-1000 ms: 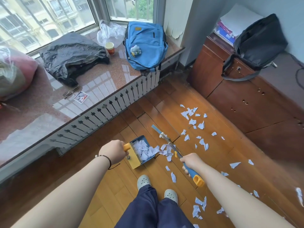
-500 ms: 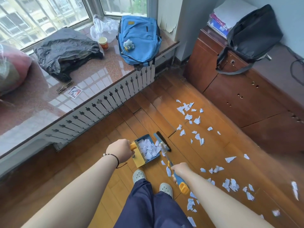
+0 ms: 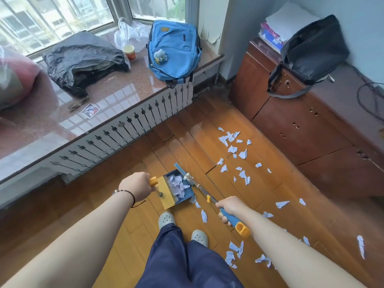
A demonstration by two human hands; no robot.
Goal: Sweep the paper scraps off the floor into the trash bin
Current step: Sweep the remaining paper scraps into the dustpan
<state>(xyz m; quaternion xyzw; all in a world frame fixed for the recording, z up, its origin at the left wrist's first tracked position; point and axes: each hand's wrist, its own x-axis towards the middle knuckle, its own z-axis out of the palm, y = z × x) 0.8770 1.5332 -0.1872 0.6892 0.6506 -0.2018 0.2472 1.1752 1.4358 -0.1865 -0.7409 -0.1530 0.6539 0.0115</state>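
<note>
Mid-sweep: left hand gripping the yellow handle of the blue plastic dustpan, partly filled; right hand wrapped round the blue-and-yellow broom handle. White paper scraps strewn across the wooden floor toward the cabinet. Next: dragging those in. No trash bin visible. No legible writing.

Dustpan: blue, yellow comb. Broom: blue grip, yellow end. Paper scraps: white. Floor: orange-brown wood planks. Backpack: blue. Sill: speckled reddish stone. Cabinet: dark brown.
</note>
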